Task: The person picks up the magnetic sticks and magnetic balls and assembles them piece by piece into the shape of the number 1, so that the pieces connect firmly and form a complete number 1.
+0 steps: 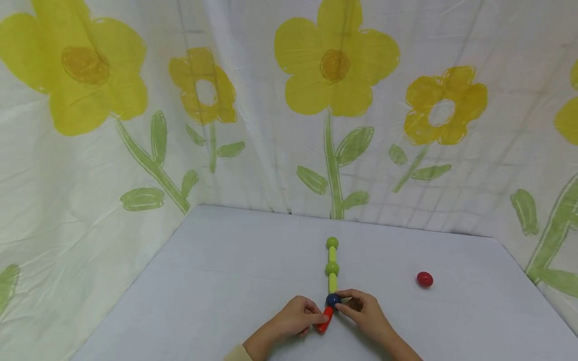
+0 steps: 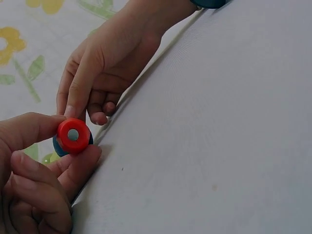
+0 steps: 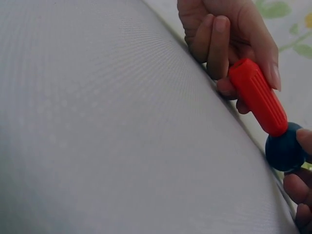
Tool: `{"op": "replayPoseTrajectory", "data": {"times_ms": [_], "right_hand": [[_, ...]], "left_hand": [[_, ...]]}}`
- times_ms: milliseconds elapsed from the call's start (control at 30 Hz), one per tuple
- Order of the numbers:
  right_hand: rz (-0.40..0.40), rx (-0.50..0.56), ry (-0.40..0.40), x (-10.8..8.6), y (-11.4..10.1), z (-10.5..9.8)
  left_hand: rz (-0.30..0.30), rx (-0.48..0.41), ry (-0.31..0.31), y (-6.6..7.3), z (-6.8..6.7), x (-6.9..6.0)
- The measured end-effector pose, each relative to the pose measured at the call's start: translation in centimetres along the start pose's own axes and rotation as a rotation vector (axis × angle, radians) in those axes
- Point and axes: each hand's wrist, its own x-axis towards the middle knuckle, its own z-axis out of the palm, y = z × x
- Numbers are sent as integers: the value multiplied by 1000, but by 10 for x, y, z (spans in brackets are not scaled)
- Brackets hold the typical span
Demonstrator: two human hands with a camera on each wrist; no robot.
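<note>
My left hand (image 1: 296, 317) pinches a red ribbed rod (image 3: 259, 97) between thumb and fingers. The rod's upper end touches a dark blue ball (image 1: 333, 300), which my right hand (image 1: 364, 314) pinches from the right. In the left wrist view the red rod (image 2: 73, 136) is seen end-on, with a pale round spot in its middle. Beyond the blue ball runs a straight chain: a yellow-green rod (image 1: 332, 283), a green ball (image 1: 331, 268), a second yellow-green rod (image 1: 332, 253) and another green ball (image 1: 332, 243) at the far end.
A single red ball (image 1: 425, 279) lies apart on the white table (image 1: 217, 271), right of the chain. Behind and beside the table hangs a white curtain (image 1: 253, 150) with yellow flowers and green leaves.
</note>
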Motion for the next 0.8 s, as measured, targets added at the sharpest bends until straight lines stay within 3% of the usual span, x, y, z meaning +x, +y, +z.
{"op": "replayPoseTrajectory", "data": {"times_ms": [267,567,800], "right_hand": [[5,10,1,1,-1,0],[-1,19,6,-1,1,2],[2,15,7,-2,-1,1]], "left_hand": [[101,84,60,-2,2,3],[66,37,26,-1,7,2],[48,-14,53,1,19,3]]}}
